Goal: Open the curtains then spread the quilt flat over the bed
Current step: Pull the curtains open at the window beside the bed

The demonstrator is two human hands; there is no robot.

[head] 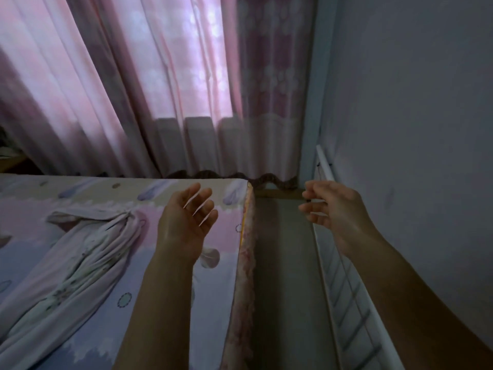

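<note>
2 bare hands are raised in front of you, neither touching anything. Your left hand (186,222) hovers over the right part of the bed (93,190), palm turned up toward you, fingers nearly straight and slightly fanned, holding nothing. Your right hand (333,209) hangs over the narrow floor strip (282,263) between the bed and the wall (413,129). You see its back, and its fingers are loosely bent and a little blurred, with nothing visible in their grasp. The curtains (160,89) are pink and drawn fully across the window. They hang in long vertical folds with daylight glowing through the middle. The right-hand panel carries pale rounded blotches, and a dark scalloped hem runs along the bottom just behind the bed's far edge. The quilt (80,257) lies on the left part of the bed, to the left of your left hand. It is pale pink-white cloth with a faint small floral print, bunched and twisted into 1 long rumpled band. That band runs diagonally from near your left wrist down to the lower left edge of view, not spread flat. Under it the sheet shows pink, blue and beige bands with scattered oval shapes. The mattress side (245,263) is floral, and a white slatted rail (344,289) leans along the wall below your right forearm.
</note>
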